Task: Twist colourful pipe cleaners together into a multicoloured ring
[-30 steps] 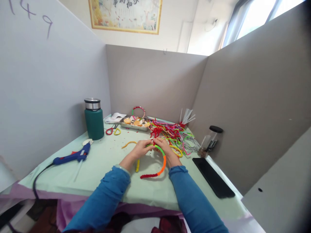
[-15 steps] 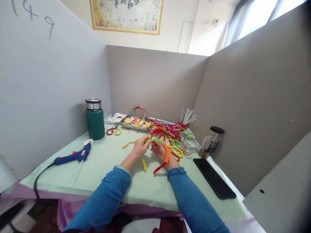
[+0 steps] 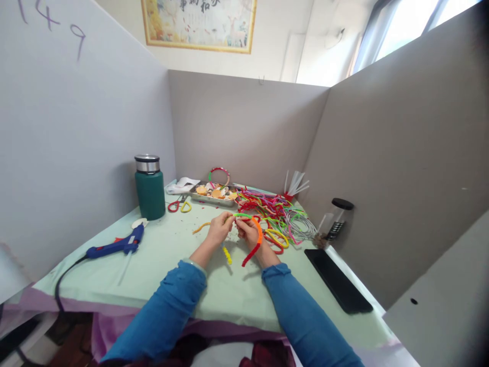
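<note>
A curved hoop piece (image 3: 260,235), wrapped in green, orange and red fuzzy wire, arches between my two hands above the table. My left hand (image 3: 219,227) pinches its green part near the top. Below that hand hangs the hoop's yellow-wrapped end (image 3: 227,255). My right hand (image 3: 248,232) has its fingers closed beside the green stretch, close to the left fingertips, and the orange and red part curves over it. An orange-yellow fuzzy strip (image 3: 201,228) lies on the table left of my left hand.
Behind my hands are a metal tray (image 3: 212,199) of shells and a heap of coloured fuzzy wires (image 3: 267,204). Scissors (image 3: 185,207), a green bottle (image 3: 150,191) and a blue glue gun (image 3: 114,248) stand or lie left. A black phone-like slab (image 3: 338,280) lies right.
Both hands have risen slightly with the hoop piece. Its orange and red part has swung a little up and left.
</note>
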`<state>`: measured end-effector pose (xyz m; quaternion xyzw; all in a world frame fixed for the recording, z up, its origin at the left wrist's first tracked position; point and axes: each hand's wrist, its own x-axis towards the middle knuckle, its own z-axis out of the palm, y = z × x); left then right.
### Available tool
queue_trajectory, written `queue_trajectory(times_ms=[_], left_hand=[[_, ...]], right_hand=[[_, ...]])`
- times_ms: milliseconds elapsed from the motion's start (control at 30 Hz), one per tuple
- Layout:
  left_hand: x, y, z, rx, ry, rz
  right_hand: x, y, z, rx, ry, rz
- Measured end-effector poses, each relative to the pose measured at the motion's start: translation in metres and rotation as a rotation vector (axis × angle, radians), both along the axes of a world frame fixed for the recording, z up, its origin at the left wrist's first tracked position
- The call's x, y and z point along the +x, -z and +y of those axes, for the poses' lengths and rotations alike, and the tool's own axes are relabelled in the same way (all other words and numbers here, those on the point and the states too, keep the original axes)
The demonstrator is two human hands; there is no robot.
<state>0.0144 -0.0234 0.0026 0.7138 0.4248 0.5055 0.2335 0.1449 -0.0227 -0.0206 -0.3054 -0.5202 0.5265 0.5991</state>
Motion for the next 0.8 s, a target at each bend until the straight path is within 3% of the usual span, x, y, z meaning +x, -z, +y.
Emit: queue_trajectory(times_ms=[300,467,633,800], left_hand=[[0.003,0.01,0.01,-0.197,0.163,-0.116],[0.002,0.01,0.009,-0.219,0.112,-0.059],[0.002,0.007,0.007,-0.126,0.011,0.082],[-0.002,0.003,0.007,-0.107,-0.053,0.14]], right_hand=[[0.004,0.005,0.008,0.028,0.121,-0.114],[0.004,0.005,0.007,0.041,0.148,-0.198],[-0.002,-0.001,-0.001,0.088,0.111,-0.182],[0.008,-0.007,-0.003,0.027,0.135,-0.224]])
